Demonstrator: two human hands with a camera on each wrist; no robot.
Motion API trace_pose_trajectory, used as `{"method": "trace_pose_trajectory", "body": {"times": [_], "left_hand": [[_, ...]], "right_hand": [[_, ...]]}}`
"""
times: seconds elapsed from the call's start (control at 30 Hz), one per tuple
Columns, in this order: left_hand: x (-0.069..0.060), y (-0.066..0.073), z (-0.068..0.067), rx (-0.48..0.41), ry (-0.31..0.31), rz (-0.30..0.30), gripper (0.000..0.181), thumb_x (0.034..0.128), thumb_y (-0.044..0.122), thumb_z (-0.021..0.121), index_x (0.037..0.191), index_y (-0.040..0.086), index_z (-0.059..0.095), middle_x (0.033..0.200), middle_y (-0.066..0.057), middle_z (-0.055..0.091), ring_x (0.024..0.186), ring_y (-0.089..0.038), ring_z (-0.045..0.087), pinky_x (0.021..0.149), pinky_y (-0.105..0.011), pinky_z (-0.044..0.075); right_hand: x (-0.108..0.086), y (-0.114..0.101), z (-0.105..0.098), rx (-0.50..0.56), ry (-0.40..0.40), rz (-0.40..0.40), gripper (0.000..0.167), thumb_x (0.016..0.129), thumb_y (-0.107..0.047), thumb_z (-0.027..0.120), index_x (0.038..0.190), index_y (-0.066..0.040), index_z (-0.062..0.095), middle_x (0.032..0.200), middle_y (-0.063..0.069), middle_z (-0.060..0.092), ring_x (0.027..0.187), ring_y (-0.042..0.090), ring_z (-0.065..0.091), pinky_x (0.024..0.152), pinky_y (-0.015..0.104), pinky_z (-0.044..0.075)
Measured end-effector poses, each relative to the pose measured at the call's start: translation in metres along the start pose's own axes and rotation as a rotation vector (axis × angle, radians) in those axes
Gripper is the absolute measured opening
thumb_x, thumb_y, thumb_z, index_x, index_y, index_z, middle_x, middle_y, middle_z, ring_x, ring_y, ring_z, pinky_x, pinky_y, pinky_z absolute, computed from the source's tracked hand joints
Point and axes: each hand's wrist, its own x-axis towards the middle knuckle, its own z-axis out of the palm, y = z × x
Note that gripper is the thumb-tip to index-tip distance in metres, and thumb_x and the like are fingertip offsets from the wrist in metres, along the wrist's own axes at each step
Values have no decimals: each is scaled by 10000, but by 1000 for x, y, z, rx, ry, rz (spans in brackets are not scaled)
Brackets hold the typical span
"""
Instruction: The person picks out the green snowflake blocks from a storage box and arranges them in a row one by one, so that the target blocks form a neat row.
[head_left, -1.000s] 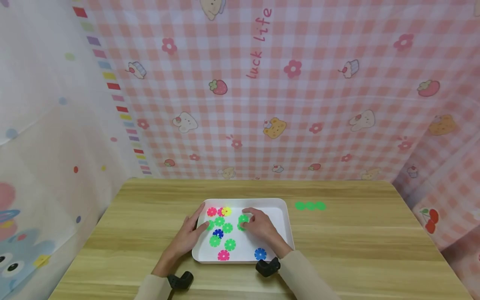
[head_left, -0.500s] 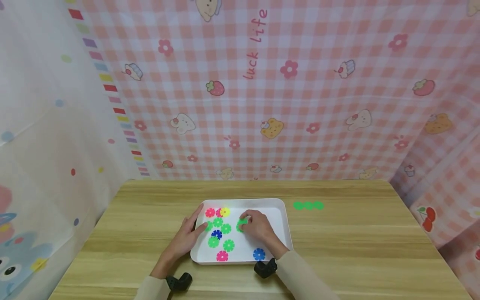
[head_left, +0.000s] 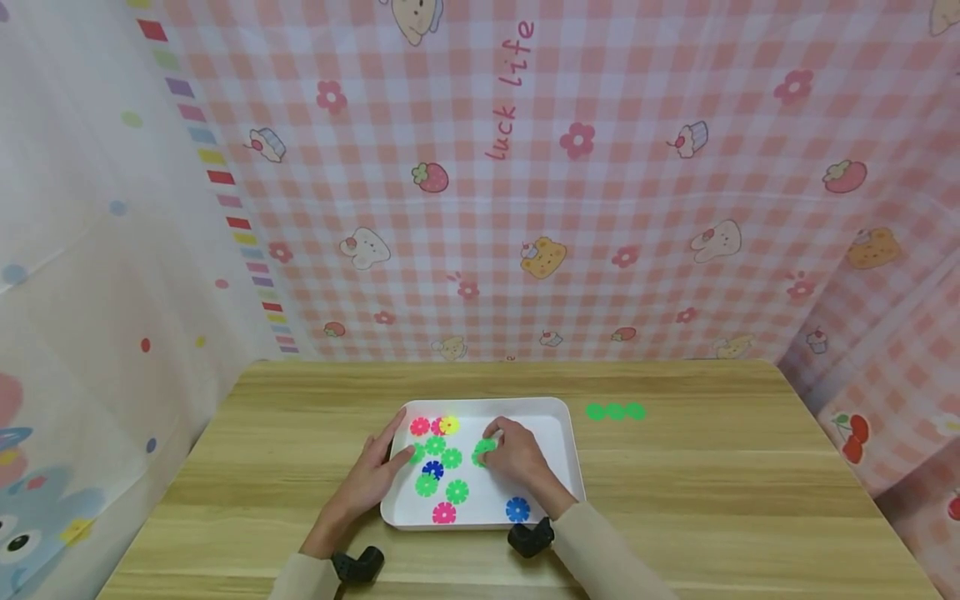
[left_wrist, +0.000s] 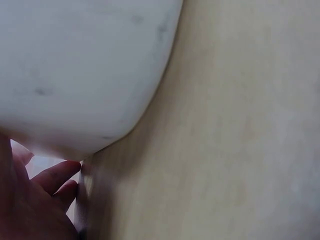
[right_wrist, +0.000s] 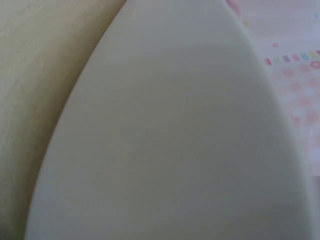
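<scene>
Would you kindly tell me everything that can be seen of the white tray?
The white tray is a shallow, plastic-looking rectangle with rounded corners and a raised wall. It rests on the wooden table. Notched discs, green, pink, yellow and blue, lie inside. The left hand holds its left side, thumb inside; whether the right hand, above it, touches it is unclear.

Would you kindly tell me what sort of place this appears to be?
Probably a small, draped activity or recording corner: pink-and-white checked fabric with cartoon prints hangs behind a pale wood-grain table, where a white rectangular tray holds brightly coloured, notched, plastic-looking discs.
</scene>
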Motion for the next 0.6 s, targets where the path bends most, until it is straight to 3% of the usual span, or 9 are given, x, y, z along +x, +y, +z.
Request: {"method": "trace_pose_trajectory", "body": {"times": [0.6], "left_hand": [[0,0,-1,9,-7,8,641,1046,300,486,1602,264,169,1662,-85,151,1530,-355,6,1189,-584,-137]], "right_hand": [[-2,1,-1,39,-15,-37,238,850,-75,754,1040,-117,617,864,61,550,795,221,512,666,309,434]]}}
